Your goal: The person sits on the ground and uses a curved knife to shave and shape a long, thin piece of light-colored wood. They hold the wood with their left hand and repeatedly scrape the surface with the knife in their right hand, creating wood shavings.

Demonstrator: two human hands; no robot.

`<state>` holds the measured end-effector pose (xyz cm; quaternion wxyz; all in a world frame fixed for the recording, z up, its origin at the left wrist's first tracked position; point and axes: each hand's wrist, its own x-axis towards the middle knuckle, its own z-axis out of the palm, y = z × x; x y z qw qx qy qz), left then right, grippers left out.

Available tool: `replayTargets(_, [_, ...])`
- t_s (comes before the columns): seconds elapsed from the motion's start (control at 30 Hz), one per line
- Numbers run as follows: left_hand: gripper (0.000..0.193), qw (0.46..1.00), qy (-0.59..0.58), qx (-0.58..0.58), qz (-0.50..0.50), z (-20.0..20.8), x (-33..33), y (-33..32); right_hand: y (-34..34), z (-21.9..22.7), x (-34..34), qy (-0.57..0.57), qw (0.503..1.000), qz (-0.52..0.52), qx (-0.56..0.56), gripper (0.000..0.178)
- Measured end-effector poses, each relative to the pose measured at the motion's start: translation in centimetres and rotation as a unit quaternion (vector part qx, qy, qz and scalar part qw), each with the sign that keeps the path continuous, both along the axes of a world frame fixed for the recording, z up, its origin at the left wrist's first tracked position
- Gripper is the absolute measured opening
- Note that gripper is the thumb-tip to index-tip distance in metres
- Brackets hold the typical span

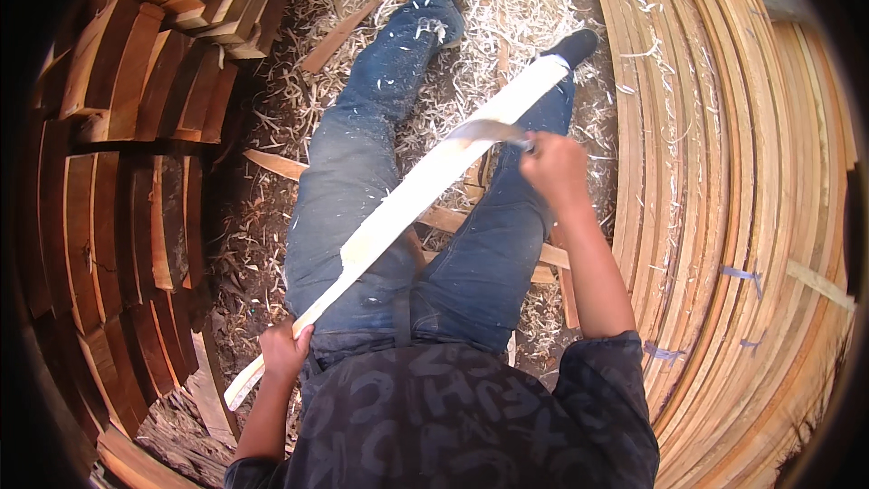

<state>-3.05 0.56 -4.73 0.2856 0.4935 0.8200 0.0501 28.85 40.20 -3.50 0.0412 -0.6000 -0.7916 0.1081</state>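
- Clock directions are from the middle of the view. Main piece here is a long pale wooden paddle shape point(425, 183), running on a slant from between 7 and 8 up to about 1, right across the space between both hands.
- Left hand point(284, 347), between 7 and 8: closed around the narrow end, thumb up top. A short tail of the wood pokes out past the fist toward 7 or 8, and the wide part heads off toward 1 or 2 from there.
- Right hand point(554, 170), around 2: fist wrapped on the handle of a curved metal blade point(489, 131), most of that handle hidden in the fingers. From the fist, the blade reaches toward 10 and lies over the wide part, a bit blurry, so can't tell how hard it's biting.
- Wood passes over the jeans point(348, 163), with its far end over the lower right leg, close to the dark shoe point(577, 47) at about 1.
- Curly shavings point(534, 4) are all over the ground at 12.
- Stacked reddish-brown blocks point(95, 226) at 9, long tan boards point(674, 172) at 3.
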Motion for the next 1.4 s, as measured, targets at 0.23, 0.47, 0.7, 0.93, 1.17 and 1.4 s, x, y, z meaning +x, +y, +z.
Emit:
replayTargets(0.23, [0.043,1.000,0.001,0.004,-0.010,0.0,-0.4,0.3,4.4,-0.4,3.7,-0.026,0.987,-0.159,0.028,0.020])
replayTargets(0.47, [0.043,1.000,-0.003,0.000,-0.007,0.2,-0.1,0.2,0.1,0.6,-0.7,-0.009,0.995,0.099,0.028,0.016])
replayTargets(0.7, [0.044,1.000,-0.001,0.007,-0.005,0.1,-0.3,0.9,1.5,-1.4,0.4,0.053,0.997,-0.024,0.041,0.011])
replayTargets(0.93, [0.046,1.000,-0.006,0.016,-0.021,-0.4,-0.5,0.3,5.2,-0.2,6.3,0.035,0.975,-0.212,0.058,0.022])
replayTargets(1.17, [0.046,0.998,-0.052,0.022,-0.029,-0.7,-1.2,1.0,0.3,-0.7,6.5,0.183,0.957,-0.224,0.006,0.035])
replayTargets(1.4, [0.038,0.993,-0.119,-0.007,0.009,-0.9,-1.5,0.8,-6.9,2.6,0.5,0.201,0.970,-0.139,-0.004,0.022])
